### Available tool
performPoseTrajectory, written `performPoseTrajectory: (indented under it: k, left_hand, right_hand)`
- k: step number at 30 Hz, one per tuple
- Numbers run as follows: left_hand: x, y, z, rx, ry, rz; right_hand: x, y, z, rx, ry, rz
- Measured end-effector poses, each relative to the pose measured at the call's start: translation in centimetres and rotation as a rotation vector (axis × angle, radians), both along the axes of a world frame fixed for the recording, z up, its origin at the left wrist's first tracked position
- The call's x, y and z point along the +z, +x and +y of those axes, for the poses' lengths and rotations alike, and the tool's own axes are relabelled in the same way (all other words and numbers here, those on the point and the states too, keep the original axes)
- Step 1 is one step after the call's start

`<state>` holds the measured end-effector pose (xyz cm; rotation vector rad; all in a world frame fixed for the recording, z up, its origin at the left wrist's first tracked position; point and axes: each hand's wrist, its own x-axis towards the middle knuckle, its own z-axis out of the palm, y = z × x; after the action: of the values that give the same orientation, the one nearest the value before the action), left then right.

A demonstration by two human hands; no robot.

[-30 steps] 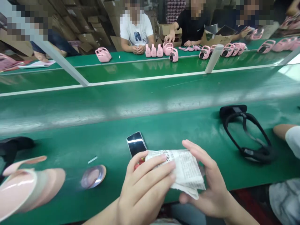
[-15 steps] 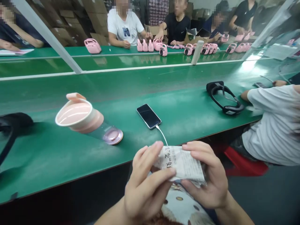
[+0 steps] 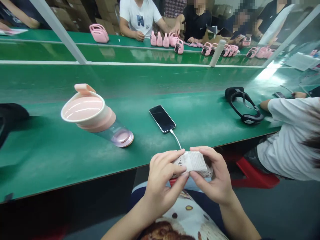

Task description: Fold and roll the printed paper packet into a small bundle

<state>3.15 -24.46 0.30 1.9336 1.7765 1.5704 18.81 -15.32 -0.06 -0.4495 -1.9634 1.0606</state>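
Observation:
A small bundle wrapped in printed newspaper (image 3: 195,161) is held above my lap, just off the table's front edge. My left hand (image 3: 165,176) grips its left end, fingers on top and thumb at the near side. Around the right end curls my right hand (image 3: 216,178), its thumb pressed to the near side. What lies inside the paper is hidden. Beyond the bundle, a phone (image 3: 162,118) rests on the green table with a white cable (image 3: 177,138) plugged in; the cable runs down behind the paper.
On the green table (image 3: 140,90) stand a pink-lidded clear tumbler (image 3: 100,116) at left and a black head strap device (image 3: 245,106) at right. Another person (image 3: 292,133) sits at my right. Across the line, people handle pink cases (image 3: 160,39). A red stool (image 3: 255,175) is at lower right.
The newspaper bundle looks narrower and more compact, with my hands closer together around it. My left fingers have shifted over its top. The camera view has tilted down slightly.

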Motion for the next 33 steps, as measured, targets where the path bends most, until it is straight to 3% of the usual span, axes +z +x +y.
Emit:
performPoseTrajectory:
  k: [4, 8, 11, 13, 17, 23, 27, 33]
  left_hand:
    - [-0.7, -0.3, 0.5, 0.055, -0.042, -0.032]
    - [-1.2, -0.8, 0.6, 0.069, -0.234, -0.169]
    - [-1.0, -1.6, 1.2, 0.005, -0.438, -0.250]
    - [-0.8, -2.2, 1.9, -0.107, -0.512, -0.240]
    - [-0.7, -3.0, 3.1, -0.280, -0.514, -0.241]
    - [-2.2, -2.6, 2.8, -0.308, -0.654, -0.556]
    - [-3.0, -1.7, 1.9, -0.227, -0.668, -0.839]
    - [-3.7, -0.7, 1.0, -0.262, -0.509, -1.068]
  right_hand:
    - [-1.0, -0.8, 1.0, 0.022, -0.022, -0.027]
    - [-2.0, -1.1, 1.5, 0.035, -0.060, -0.094]
    - [-2.1, -0.9, 1.9, 0.044, -0.052, -0.133]
    - [-2.0, -0.5, 2.3, 0.070, -0.052, -0.156]
    - [-1.5, 0.2, 3.0, 0.078, -0.033, -0.179]
    - [-1.6, 0.4, 3.2, 0.048, -0.037, -0.198]
    - [-1.5, 0.2, 2.8, -0.043, 0.045, -0.153]
    - [-1.2, 0.6, 1.9, -0.143, 0.106, -0.245]
